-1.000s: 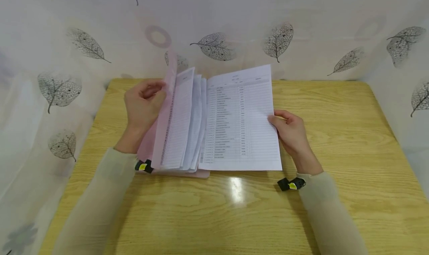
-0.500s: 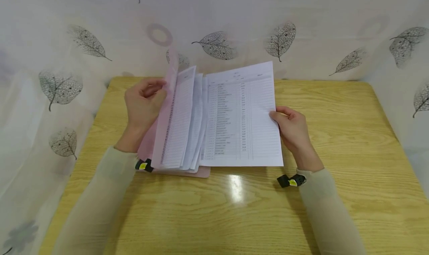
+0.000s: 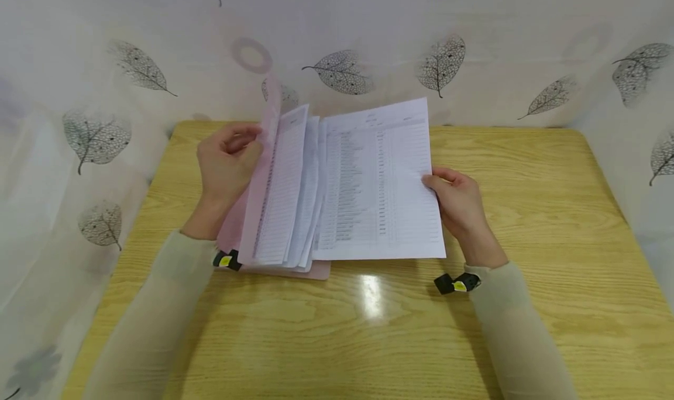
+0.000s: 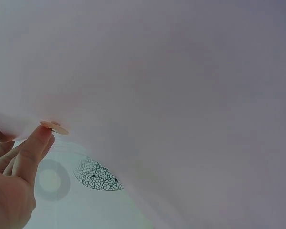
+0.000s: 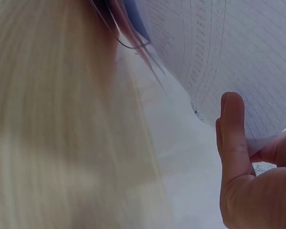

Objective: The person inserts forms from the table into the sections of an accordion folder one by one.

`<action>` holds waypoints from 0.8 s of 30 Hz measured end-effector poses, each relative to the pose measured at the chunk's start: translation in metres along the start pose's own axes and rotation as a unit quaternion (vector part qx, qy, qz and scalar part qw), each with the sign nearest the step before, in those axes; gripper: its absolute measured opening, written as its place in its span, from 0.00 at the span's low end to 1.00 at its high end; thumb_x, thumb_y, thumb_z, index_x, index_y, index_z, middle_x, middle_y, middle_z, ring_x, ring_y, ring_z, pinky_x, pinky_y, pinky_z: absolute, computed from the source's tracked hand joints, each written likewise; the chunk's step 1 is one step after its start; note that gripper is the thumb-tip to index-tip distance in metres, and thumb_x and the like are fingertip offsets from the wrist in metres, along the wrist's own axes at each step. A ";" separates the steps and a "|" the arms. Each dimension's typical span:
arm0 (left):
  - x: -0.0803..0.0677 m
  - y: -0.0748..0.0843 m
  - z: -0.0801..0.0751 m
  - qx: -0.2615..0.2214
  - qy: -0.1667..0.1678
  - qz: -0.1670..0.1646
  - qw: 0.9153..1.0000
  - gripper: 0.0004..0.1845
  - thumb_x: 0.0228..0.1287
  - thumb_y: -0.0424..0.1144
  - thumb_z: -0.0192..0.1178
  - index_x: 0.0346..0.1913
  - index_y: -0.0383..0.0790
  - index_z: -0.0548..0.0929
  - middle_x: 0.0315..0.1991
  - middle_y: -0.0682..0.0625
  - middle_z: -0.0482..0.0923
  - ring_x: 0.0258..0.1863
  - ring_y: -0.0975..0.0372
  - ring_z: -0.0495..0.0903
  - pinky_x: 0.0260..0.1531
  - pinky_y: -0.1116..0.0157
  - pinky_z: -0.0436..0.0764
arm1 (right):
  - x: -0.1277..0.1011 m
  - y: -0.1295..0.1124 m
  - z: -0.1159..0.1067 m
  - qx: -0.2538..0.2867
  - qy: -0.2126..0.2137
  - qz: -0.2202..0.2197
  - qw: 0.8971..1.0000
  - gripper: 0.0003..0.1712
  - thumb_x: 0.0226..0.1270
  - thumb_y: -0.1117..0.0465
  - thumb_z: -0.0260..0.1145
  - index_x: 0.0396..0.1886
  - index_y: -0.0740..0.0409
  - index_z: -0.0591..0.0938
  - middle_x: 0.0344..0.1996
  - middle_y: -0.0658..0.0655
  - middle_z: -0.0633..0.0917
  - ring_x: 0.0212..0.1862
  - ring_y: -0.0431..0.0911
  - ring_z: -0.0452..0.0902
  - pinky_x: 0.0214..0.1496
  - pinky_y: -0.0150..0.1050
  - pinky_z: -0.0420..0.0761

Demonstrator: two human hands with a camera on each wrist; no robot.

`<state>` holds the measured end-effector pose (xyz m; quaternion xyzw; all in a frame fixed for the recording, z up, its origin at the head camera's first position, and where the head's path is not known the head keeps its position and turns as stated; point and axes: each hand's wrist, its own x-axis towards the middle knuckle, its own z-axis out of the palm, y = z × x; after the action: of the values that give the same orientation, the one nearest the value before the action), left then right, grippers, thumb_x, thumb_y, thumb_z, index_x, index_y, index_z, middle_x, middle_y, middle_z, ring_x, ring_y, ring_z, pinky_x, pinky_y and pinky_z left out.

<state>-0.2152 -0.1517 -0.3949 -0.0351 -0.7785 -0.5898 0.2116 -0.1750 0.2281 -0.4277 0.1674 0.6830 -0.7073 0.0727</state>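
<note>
Left hand (image 3: 227,160) fingers curled round raised pink folder cover (image 3: 261,180); right hand (image 3: 459,204) pinching printed sheet (image 3: 381,183) edge above wooden desk (image 3: 526,213).

Folder (image 3: 263,154): pale pink, translucent cover raised nearly upright at the left, lower edge lying on the wooden surface.
Sheaf of pages (image 3: 300,189): white, printed, fanned between cover and sheet.
Sheet (image 3: 381,183): white, printed table in columns, lifted, slightly curved.

Right hand (image 5: 257,181) pinches printed sheet (image 5: 229,52); blurred wooden table (image 5: 52,119) at left.
</note>
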 end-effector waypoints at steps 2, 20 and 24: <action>0.000 0.000 0.000 -0.005 0.001 0.000 1.000 0.12 0.61 0.26 0.61 0.44 0.28 0.90 0.28 0.68 0.85 0.31 0.76 0.87 0.34 0.78 0.84 | 0.000 0.003 0.002 0.006 -0.008 0.005 1.000 0.21 0.74 0.63 0.66 0.62 0.68 0.78 0.33 0.44 0.89 0.33 0.37 0.89 0.35 0.32 0.88; -0.004 -0.005 0.008 -0.008 0.009 0.007 1.000 0.12 0.59 0.24 0.61 0.43 0.29 0.90 0.28 0.67 0.86 0.30 0.77 0.86 0.34 0.79 0.83 | 0.002 0.029 0.051 -0.048 -0.083 0.017 0.995 0.26 0.77 0.62 0.62 0.68 0.72 0.75 0.33 0.50 0.89 0.30 0.38 0.88 0.36 0.34 0.89; -0.005 -0.004 0.010 -0.017 0.012 0.004 1.000 0.12 0.58 0.24 0.61 0.43 0.28 0.90 0.26 0.72 0.85 0.29 0.78 0.85 0.34 0.79 0.83 | 0.004 0.030 0.067 -0.048 -0.098 0.012 0.994 0.25 0.77 0.63 0.62 0.68 0.72 0.75 0.35 0.55 0.90 0.29 0.39 0.88 0.36 0.35 0.89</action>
<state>-0.2149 -0.1430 -0.4029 -0.0351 -0.7660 -0.6020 0.2227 -0.1778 0.1602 -0.4568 0.1017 0.7040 -0.6855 0.1554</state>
